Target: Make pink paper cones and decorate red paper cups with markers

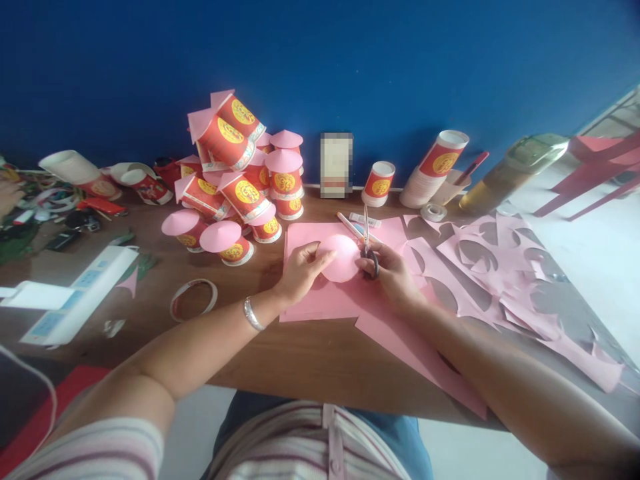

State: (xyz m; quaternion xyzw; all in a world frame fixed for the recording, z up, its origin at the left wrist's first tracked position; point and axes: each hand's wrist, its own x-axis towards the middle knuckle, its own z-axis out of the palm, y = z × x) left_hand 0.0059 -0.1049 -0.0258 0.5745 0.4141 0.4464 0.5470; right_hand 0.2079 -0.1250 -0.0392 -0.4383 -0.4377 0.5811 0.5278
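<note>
My left hand (303, 270) pinches the left edge of a round pink paper disc (341, 260), thumb lying on its face. At the disc's right edge, my right hand (393, 273) has its fingers closed around black-handled scissors (367, 250), whose blades point up and away from me. The right fingertips are at or very near the disc's rim; whether they grip it too I cannot tell. Beneath both hands lie pink paper sheets (310, 303) on the brown table. A marker (347, 223) and a glue stick (365, 220) rest on the paper just beyond the scissors.
Red paper cups with pink cone tops (245, 190) are piled at back left. A single cup (379, 183), a cup stack (435, 167) and a bottle (515, 170) stand along the blue wall. Pink offcuts (500, 267) cover the right side; a tape roll (194, 300) and power strip (80, 293) lie left.
</note>
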